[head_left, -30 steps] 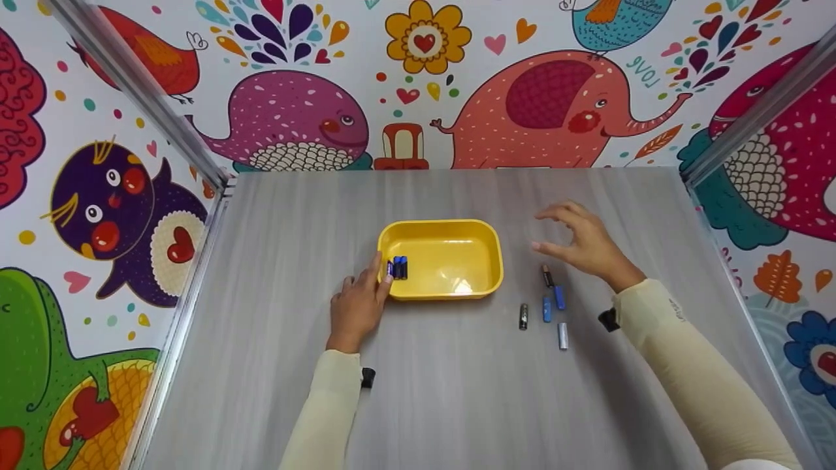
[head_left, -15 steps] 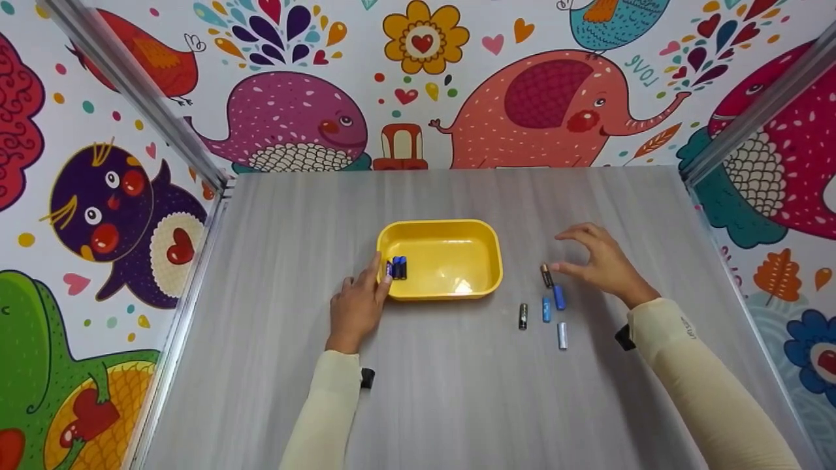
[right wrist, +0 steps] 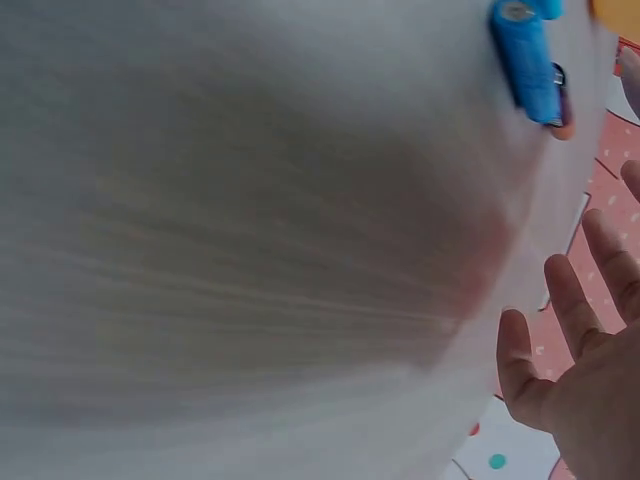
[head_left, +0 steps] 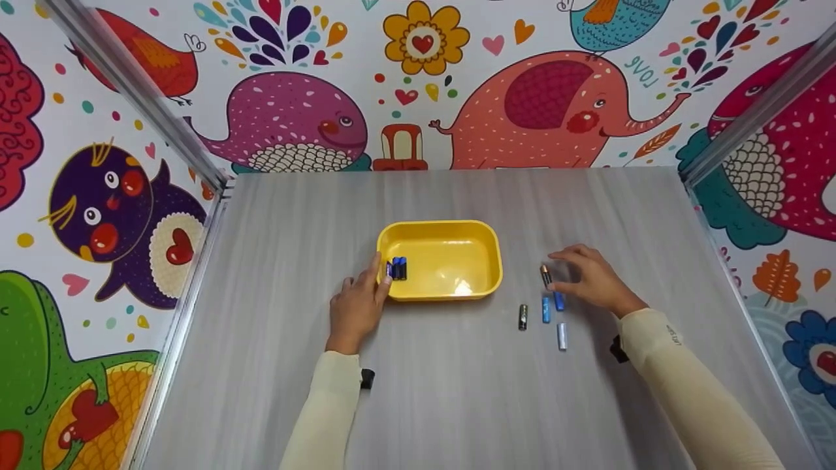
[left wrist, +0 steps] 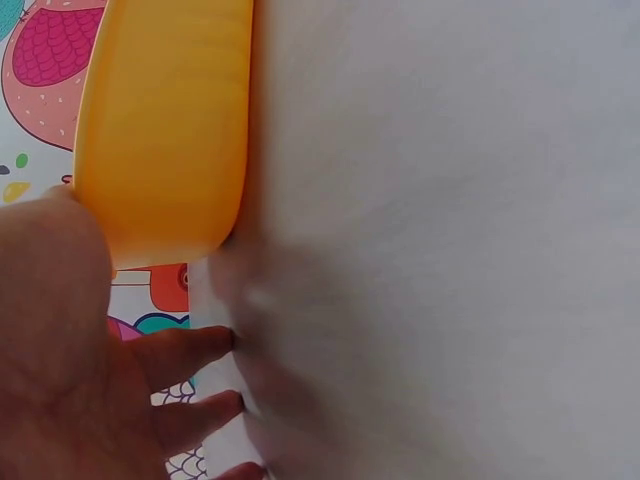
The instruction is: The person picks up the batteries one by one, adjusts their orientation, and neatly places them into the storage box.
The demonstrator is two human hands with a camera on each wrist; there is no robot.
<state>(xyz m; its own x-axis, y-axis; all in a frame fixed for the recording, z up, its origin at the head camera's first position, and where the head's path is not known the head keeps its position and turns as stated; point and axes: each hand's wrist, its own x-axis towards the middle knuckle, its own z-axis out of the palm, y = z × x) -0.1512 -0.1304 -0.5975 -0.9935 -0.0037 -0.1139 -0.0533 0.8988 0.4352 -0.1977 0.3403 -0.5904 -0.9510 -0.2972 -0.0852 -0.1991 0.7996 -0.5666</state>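
Toward the right edge of the table, the copper-topped battery, aligned near-to-far, is flanked on its right by the right hand, fingers parted, empty.

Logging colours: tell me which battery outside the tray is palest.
The silvery battery, lowest in the head view; the other four are blue or blackish.

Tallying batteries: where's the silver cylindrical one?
Head view: the silver battery lies below and right of the yellow plastic tray and the light-blue cylindrical battery.
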